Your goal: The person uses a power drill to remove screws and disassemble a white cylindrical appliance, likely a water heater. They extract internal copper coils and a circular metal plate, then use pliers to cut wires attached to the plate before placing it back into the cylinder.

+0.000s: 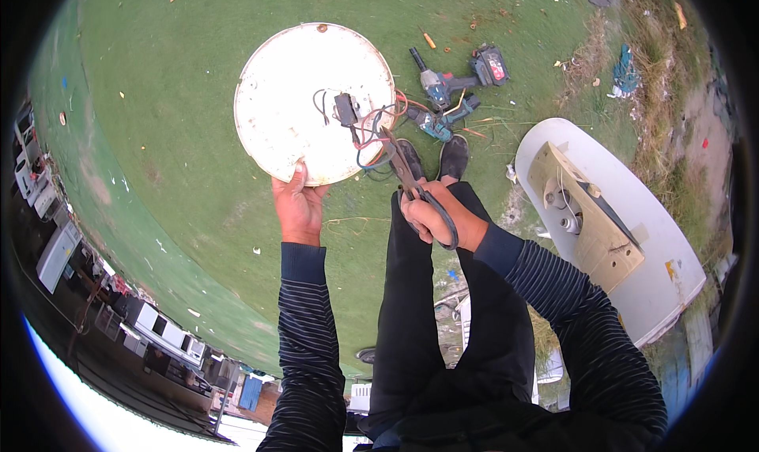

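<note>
My left hand grips the lower rim of a round white metal pan and holds it up in front of me. A small black part with red, blue and black wires sits on the pan's right side. My right hand is closed on the black handles of a pair of shears. The shears' blades point up and left into the wires at the pan's edge.
Two cordless drills lie on the green ground beyond my shoes. A white curved panel with a beige bracket lies at the right. Weeds and litter border the far right. Buildings appear at the lower left.
</note>
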